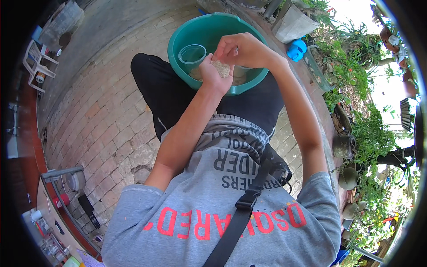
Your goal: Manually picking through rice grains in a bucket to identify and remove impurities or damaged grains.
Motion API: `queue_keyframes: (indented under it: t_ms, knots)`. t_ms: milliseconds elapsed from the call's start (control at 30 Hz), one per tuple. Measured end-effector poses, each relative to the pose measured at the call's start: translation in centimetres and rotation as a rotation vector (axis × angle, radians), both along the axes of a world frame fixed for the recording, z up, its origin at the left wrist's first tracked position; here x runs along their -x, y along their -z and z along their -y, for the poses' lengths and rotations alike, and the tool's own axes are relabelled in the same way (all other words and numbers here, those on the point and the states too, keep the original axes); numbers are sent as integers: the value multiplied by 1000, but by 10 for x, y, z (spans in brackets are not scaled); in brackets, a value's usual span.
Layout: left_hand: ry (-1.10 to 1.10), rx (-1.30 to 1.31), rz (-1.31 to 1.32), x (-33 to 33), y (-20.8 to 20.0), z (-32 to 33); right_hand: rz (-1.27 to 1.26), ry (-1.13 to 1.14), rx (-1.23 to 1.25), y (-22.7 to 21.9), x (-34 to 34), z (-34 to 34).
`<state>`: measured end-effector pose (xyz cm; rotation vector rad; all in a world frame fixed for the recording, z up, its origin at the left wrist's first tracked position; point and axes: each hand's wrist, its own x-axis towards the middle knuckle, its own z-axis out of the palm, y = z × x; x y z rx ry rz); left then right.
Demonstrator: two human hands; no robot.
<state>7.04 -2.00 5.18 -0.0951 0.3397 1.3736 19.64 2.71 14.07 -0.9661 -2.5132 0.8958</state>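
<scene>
My left hand (214, 79) is cupped palm up over a green plastic basin (178, 42) and carries a small heap of pale beige grains (221, 69). Just above the heap, my right hand (245, 50) is bent down with thumb and fingers drawn together. Whatever is between those fingertips is too small to make out. Beside my left hand, inside the basin, stands a clear plastic tub (192, 54) with a round rim. More beige material shows at the basin's bottom, partly hidden by my hands. A second pale round container appears partly behind my right wrist.
The basin rests between my legs (155, 84), above a brick-paved floor (102, 124). To the right are a blue plastic vessel (296, 50), a white bucket (293, 24) and potted plants (373, 138). A white chair (38, 64) stands far left.
</scene>
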Motion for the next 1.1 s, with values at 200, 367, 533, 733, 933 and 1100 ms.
queue_keyframes:
  t_ms: [200,367,533,733,933,1100]
  knots:
    - [42,-6,-44,2,9,-3,-6,-32,-33,2,2,9]
    - [45,17,-57,1,6,-2,30,-24,-45,1,1,11]
    - [44,28,-53,2,5,-1,33,-34,-39,3,2,11]
    - [42,41,-76,2,5,-2,39,-20,-42,5,4,12]
    - [23,22,-50,2,8,-4,21,-23,-57,7,6,8]
    - [-8,37,22,0,-1,-3,-102,15,-8,8,-1,-8]
